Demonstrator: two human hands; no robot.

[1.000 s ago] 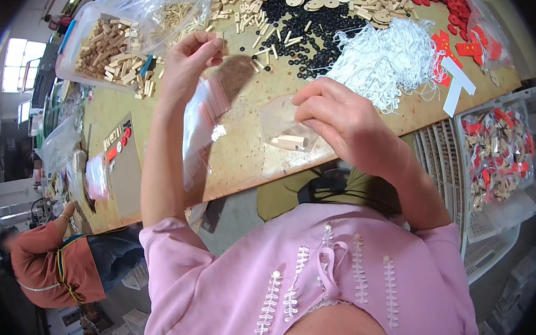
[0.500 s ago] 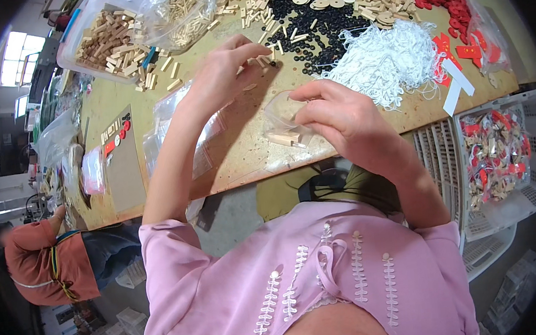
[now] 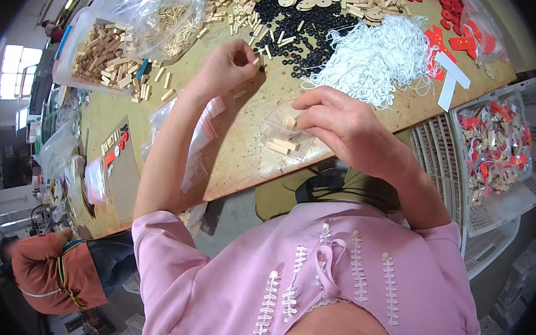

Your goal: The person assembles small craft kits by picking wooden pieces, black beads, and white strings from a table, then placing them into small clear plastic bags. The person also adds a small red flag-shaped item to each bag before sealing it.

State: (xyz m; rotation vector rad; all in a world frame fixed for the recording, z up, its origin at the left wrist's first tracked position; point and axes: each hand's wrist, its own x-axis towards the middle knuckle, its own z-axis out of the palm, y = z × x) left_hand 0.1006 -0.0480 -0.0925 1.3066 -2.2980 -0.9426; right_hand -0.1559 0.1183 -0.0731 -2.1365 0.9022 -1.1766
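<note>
My left hand (image 3: 230, 68) is over the table, thumb and fingers pinched on what looks like a small wooden stick (image 3: 259, 59). It is near the left edge of the black bead pile (image 3: 303, 50). To the right and closer to me, my right hand (image 3: 348, 126) grips the edge of a clear plastic bag (image 3: 272, 128) between thumb and fingers. Inside the bag, small wooden blocks (image 3: 282, 145) lie at the bottom, with another wooden piece higher up near my fingertips.
White string loops (image 3: 369, 59) are heaped beyond my right hand, beside red pieces (image 3: 463, 43). Wooden blocks fill a plastic tub (image 3: 64, 73) at far left. Clear bags (image 3: 199, 135) lie under my left forearm. A white crate (image 3: 534, 146) of packed bags stands right; a person (image 3: 56, 272) is at left.
My left hand has drawn slightly left, away from the black beads. The bag in my right hand has opened out, showing its wooden blocks more clearly. The person at left has shifted slightly.
</note>
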